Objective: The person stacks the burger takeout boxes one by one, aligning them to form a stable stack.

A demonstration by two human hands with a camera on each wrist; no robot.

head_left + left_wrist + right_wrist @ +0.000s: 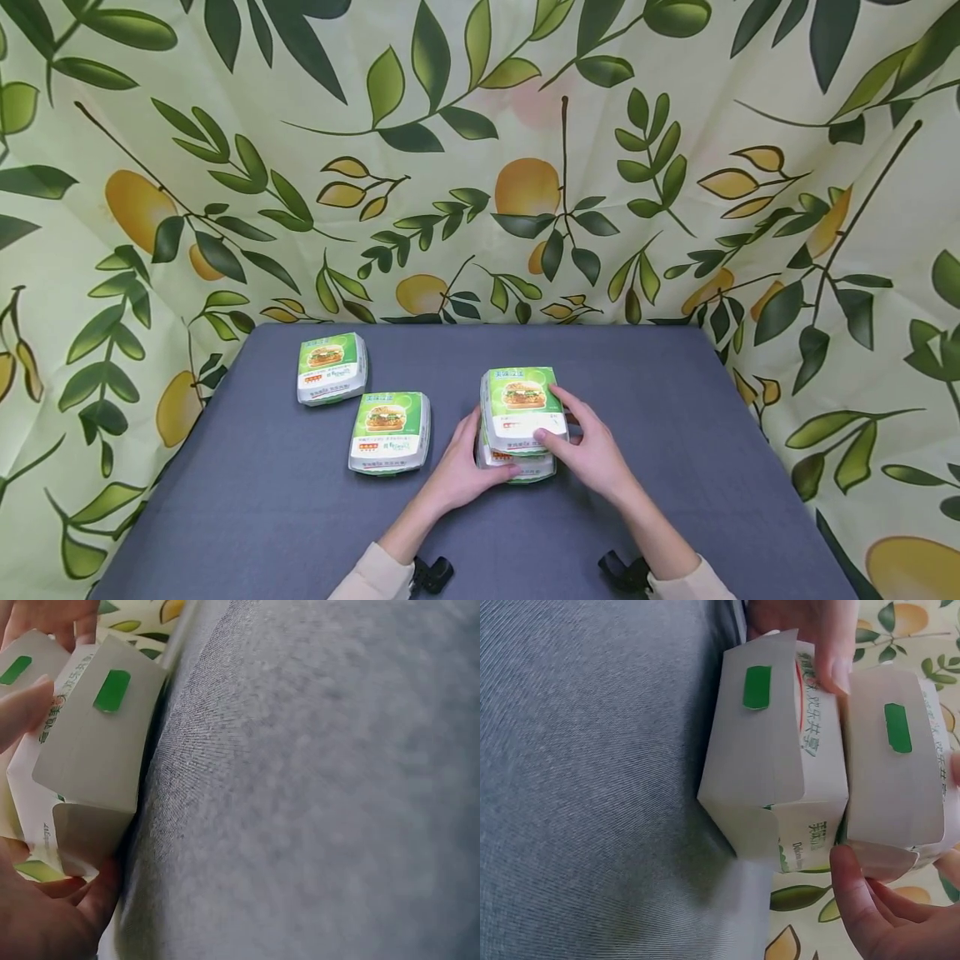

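Note:
Two green-and-white burger boxes are stacked right of the table's middle. My left hand (459, 475) grips the lower burger box (532, 473) by its left side, with the thumb across its front. My right hand (596, 446) holds the upper burger box (521, 408) at its right side, thumb on the near edge. In the right wrist view the upper box (892, 780) lies against the top of the lower box (754, 757), which rests on the table. The left wrist view shows the lower box (90, 757) between the left thumb and fingers.
Left of the stack sits another burger box (388, 433), and a further burger box (332, 367) lies behind it to the left. All stand on a dark grey-blue tablecloth (247, 517). A leaf-patterned curtain (465, 208) encloses the back and sides.

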